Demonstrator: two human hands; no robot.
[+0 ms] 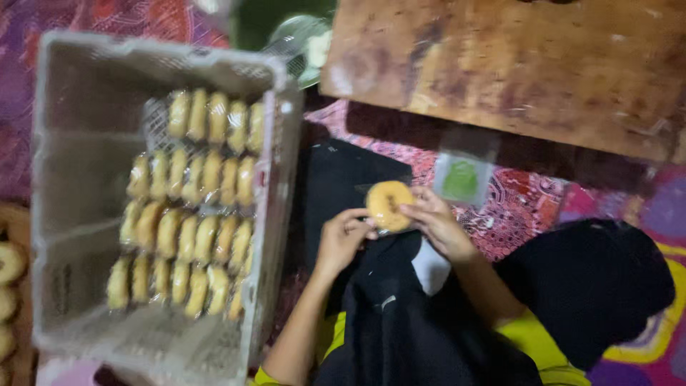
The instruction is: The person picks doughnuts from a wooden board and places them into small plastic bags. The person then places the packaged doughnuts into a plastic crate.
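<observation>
Holding a round golden doughnut (389, 205) over the lap, between both hands: left hand (343, 239) curled closed against its lower left edge, right hand (437, 223) pinching its right rim with fingertips, so that the piece stays flat and facing upward. Just beyond, a small clear bag with a green label (462, 179) lying on the patterned mat (525, 204), within easy reach. To the left, a grey plastic crate (93, 136) with rows of wrapped doughnuts (189, 214) set on edge, packed tight. Farthest, a worn wooden bench (514, 64).
</observation>
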